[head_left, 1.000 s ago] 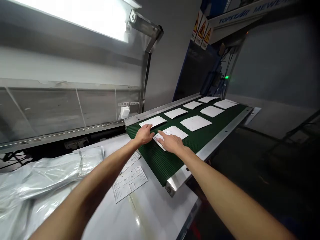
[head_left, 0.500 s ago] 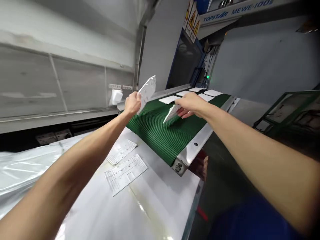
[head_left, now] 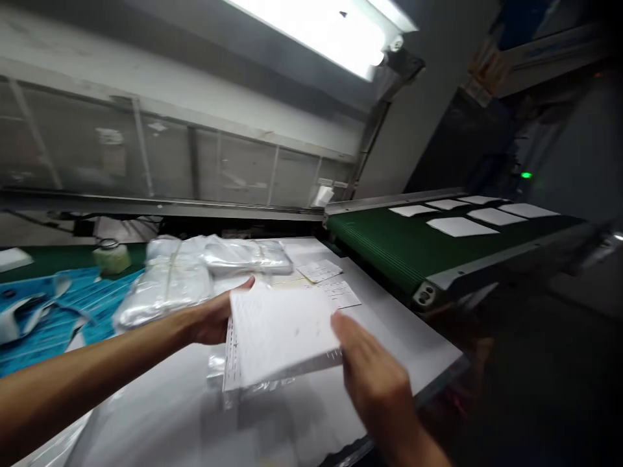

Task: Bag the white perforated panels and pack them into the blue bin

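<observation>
Both my hands hold a thick stack of white paper sheets (head_left: 280,337) above a white table (head_left: 146,408). My left hand (head_left: 214,314) grips the stack's left edge, and my right hand (head_left: 374,383), slightly blurred, has its fingers at the lower right edge. Clear plastic film (head_left: 248,383) shows beneath the stack's near edge. Just beyond the stack, printed paper sheets (head_left: 335,292) lie flat on the table.
A green ribbed conveyor belt (head_left: 413,250) with metal side rails stands to the right, carrying several white sheets (head_left: 460,226). Bundled plastic bags (head_left: 204,272) lie at the table's far side. A blue sheet (head_left: 63,305) and a small jar (head_left: 111,257) lie beyond them.
My view has swung left, away from the belt. My hands have come back over the table, and the separate sheets they held are now one stack held between them. Fewer sheets show on the belt.
</observation>
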A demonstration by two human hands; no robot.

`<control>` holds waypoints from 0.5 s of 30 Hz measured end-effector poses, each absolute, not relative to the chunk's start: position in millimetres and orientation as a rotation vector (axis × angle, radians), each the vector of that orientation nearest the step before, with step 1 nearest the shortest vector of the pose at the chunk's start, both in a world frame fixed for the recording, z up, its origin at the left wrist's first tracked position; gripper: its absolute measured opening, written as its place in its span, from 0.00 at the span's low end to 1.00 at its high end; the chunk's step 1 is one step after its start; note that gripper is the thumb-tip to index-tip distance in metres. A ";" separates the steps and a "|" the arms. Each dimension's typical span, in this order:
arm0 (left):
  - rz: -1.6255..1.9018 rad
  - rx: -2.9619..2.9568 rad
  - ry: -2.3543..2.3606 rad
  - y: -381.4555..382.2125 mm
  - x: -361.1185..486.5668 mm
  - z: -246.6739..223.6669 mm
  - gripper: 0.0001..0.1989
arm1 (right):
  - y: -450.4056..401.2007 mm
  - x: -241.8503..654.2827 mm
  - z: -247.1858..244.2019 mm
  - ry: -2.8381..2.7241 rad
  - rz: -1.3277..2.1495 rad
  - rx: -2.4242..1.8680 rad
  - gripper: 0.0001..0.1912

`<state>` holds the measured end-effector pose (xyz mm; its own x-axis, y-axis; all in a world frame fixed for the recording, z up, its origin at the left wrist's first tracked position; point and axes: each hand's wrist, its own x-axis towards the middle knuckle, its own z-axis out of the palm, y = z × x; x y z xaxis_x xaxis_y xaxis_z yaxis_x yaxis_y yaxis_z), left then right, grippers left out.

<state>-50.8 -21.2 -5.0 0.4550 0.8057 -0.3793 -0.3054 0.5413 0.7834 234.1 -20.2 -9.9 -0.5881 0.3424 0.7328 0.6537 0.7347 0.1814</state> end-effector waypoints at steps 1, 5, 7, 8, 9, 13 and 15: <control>0.758 0.658 0.831 -42.1 -63.9 -12.8 0.31 | -39.9 222.1 -30.9 -2.281 -0.557 -0.738 0.33; 0.717 0.727 0.842 -101.6 -112.3 -31.3 0.21 | -87.6 181.8 -72.6 -2.506 -0.522 -0.699 0.35; 0.659 0.891 0.820 -117.0 -133.0 -32.2 0.22 | -96.1 166.6 -69.6 -2.602 -0.408 -0.646 0.34; 0.640 0.990 0.829 -121.6 -141.9 -30.3 0.24 | -97.2 159.7 -63.6 -2.617 -0.292 -0.675 0.34; 0.624 1.102 0.865 -124.5 -149.4 -27.0 0.27 | -96.6 153.0 -55.4 -2.594 -0.145 -0.768 0.34; 0.547 1.680 1.098 -127.4 -159.9 -8.0 0.28 | -86.3 130.1 -19.7 -2.270 0.518 -1.274 0.47; 0.489 1.881 1.149 -129.0 -152.1 -3.0 0.27 | -83.9 126.9 -12.9 -2.342 0.677 -1.252 0.43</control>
